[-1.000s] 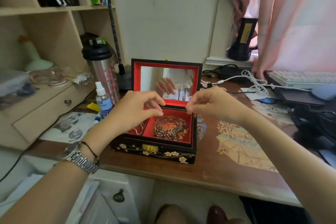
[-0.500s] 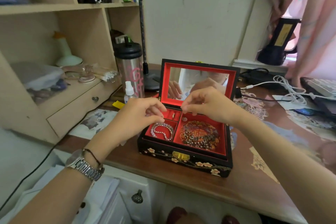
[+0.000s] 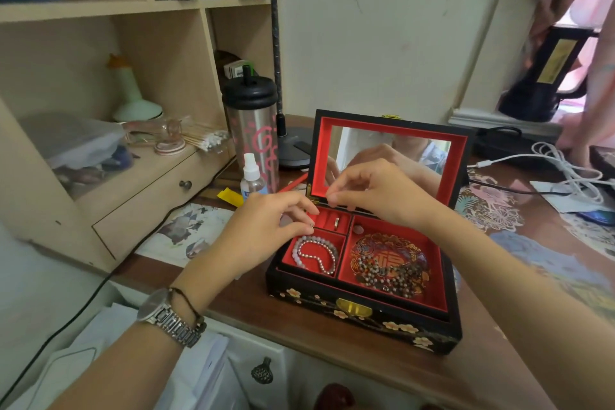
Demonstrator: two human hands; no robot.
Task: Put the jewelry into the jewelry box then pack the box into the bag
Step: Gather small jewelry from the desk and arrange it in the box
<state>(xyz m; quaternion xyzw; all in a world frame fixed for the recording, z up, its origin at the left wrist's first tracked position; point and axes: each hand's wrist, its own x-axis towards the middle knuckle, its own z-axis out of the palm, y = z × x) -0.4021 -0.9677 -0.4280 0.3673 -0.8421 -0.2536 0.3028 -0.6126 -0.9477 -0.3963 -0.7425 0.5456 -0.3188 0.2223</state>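
A black lacquered jewelry box (image 3: 366,316) with red lining stands open on the desk, its mirrored lid (image 3: 416,150) upright. A pearl bracelet (image 3: 314,255) lies in the front-left compartment. A ring (image 3: 336,222) stands in the slotted back-left compartment, and a dark beaded necklace (image 3: 389,271) fills the large right one. My left hand (image 3: 263,230) hovers at the box's back-left corner, thumb and fingers pinched on something tiny and shiny. My right hand (image 3: 379,193) is over the ring compartment with fingertips pinched; whether it holds anything is too small to tell. No bag is in view.
A steel tumbler (image 3: 253,130) and a small spray bottle (image 3: 252,176) stand just left of the box. A lamp base (image 3: 296,146) sits behind them, beside a wooden shelf unit with a drawer (image 3: 156,200). White cables (image 3: 565,170) lie at the right. The desk's front edge is close to the box.
Both hands have shifted from over the middle of the box to its back-left corner, and the pearl bracelet and ring are now uncovered. My view has swung left and closer.
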